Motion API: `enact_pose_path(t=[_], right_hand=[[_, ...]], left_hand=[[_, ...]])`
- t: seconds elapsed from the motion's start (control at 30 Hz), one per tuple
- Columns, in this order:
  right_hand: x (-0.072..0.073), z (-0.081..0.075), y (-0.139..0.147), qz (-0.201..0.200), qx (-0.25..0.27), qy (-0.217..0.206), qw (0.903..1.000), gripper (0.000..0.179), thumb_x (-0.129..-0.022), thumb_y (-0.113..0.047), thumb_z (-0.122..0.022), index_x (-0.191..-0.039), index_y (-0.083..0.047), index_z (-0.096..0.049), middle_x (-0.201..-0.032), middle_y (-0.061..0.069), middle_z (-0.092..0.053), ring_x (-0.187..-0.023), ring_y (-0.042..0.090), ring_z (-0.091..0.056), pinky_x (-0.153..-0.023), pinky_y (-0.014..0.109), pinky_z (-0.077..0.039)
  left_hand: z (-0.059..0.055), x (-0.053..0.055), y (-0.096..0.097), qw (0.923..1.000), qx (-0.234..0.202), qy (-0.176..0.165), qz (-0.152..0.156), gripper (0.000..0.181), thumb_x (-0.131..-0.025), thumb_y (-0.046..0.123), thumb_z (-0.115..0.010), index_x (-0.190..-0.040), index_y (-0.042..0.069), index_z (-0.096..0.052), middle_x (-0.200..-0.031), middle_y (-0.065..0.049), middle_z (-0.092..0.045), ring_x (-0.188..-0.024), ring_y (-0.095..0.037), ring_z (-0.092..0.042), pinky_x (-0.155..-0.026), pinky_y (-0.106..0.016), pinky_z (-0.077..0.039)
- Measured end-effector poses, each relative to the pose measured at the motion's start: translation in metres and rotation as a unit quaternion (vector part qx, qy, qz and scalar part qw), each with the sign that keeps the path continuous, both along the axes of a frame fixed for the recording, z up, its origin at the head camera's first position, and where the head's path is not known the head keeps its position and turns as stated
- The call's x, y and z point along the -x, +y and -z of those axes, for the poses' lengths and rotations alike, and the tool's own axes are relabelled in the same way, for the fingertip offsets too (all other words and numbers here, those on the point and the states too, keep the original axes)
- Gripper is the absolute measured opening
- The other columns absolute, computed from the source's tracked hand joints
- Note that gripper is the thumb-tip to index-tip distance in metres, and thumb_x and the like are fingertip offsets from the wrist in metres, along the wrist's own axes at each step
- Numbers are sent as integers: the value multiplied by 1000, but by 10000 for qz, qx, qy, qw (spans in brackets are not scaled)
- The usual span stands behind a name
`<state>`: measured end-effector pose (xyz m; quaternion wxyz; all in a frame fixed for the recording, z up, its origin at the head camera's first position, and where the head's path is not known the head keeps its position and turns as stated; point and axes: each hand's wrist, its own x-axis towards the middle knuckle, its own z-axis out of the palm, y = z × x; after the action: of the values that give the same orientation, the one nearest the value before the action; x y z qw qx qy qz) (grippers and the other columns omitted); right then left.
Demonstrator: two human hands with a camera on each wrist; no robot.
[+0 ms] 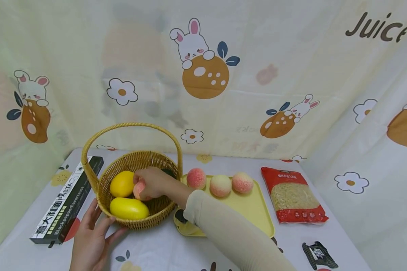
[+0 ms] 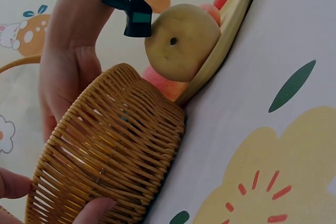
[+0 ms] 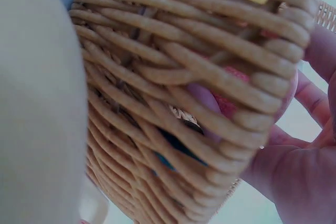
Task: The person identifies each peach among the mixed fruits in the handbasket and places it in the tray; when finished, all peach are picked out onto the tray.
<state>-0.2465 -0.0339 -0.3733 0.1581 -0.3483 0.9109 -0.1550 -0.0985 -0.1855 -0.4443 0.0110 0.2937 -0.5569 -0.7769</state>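
Note:
A woven wicker basket [image 1: 139, 224] with a tall arched handle stands at centre left. Inside it, my right hand [image 1: 152, 182] grips a pink peach [image 1: 140, 190]. Beside that peach lie a round yellow fruit [image 1: 122, 184] and a long smooth yellow fruit [image 1: 129, 209]. Something dark green [image 1: 168, 172] shows at the basket's right side, mostly hidden by my hand. My left hand [image 1: 91, 239] touches the outside of the basket at its front left, fingers spread. The left wrist view shows its thumb [image 2: 95, 211] against the weave.
Right of the basket, a yellow tray [image 1: 254, 212] bears three peaches [image 1: 220, 186] and a round yellow-green fruit [image 2: 182, 43], partly hidden under my right sleeve. A black pasta box [image 1: 68, 203] lies left. Farther right are a red noodle bag [image 1: 293, 195] and a small black packet [image 1: 319, 256].

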Motion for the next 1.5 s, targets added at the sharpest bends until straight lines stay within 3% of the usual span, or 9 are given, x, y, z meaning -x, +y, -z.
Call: enact_pose_path(t=[0.27,0.6,0.8,0.9,1.03,1.2,1.3,1.5], right_hand=[[-1,-4,4,231,248,-162,9993,40,-85,-14,-81,-122,-23,-69,-111,-3,-68,-93,13,-55,-71,18,-46],[-8,-15,14,611,810,-661,9926,39,-89,-17,-80,-125,-26,-73,-139,-2,-68,-106,12,-56,-83,19,-50],[-8,-18,22,621,1358,-957,9841,37,-87,-16,-82,-121,-26,-73,-131,0,-68,-105,12,-58,-79,20,-54],[-7,-21,27,663,1880,-1473,9688,36,-87,-12,-83,-120,-23,-73,-127,1,-66,-95,13,-64,-76,26,-63],[-7,-23,34,770,2637,-2424,9305,38,-87,-5,-83,-121,-17,-73,-127,3,-64,-83,19,-70,-74,43,-69],[-7,-26,45,903,3095,-3095,8946,38,-88,-1,-81,-123,-14,-72,-124,4,-64,-88,21,-71,-80,51,-68],[-7,-29,52,981,3250,-3298,8809,40,-88,0,-79,-124,-14,-71,-124,6,-62,-91,23,-71,-81,52,-68],[-7,-33,69,972,3517,-3432,8655,42,-88,2,-75,-127,-11,-68,-129,11,-60,-94,26,-72,-80,51,-68]], left_hand=[[0,-1,0,10000,-6,53,71,92,-103,7,-58,-166,51,-8,-181,1,1,-153,-35,-36,-95,-49,-64],[1,0,1,9999,116,-14,-36,94,-101,6,-60,-167,51,-9,-181,-1,-2,-152,-37,-37,-93,-50,-64],[1,0,1,9999,135,2,-38,93,-101,4,-57,-167,51,-10,-181,-1,-1,-152,-37,-36,-94,-50,-64],[0,-1,2,9999,141,20,-17,93,-102,4,-57,-166,51,-9,-181,-1,-1,-153,-37,-36,-94,-50,-64],[0,-1,2,9999,164,7,-33,92,-103,4,-56,-167,50,-8,-181,-1,-1,-152,-37,-36,-94,-50,-64],[0,-1,3,9999,147,39,-36,92,-103,4,-55,-167,50,-9,-181,-1,-1,-152,-37,-36,-94,-50,-64],[0,0,3,9999,143,53,-36,92,-103,4,-56,-167,50,-8,-181,-1,-1,-153,-37,-35,-94,-51,-63],[2,0,3,9999,133,17,-96,93,-102,4,-58,-167,51,-9,-181,-1,-3,-152,-36,-37,-94,-52,-63]])
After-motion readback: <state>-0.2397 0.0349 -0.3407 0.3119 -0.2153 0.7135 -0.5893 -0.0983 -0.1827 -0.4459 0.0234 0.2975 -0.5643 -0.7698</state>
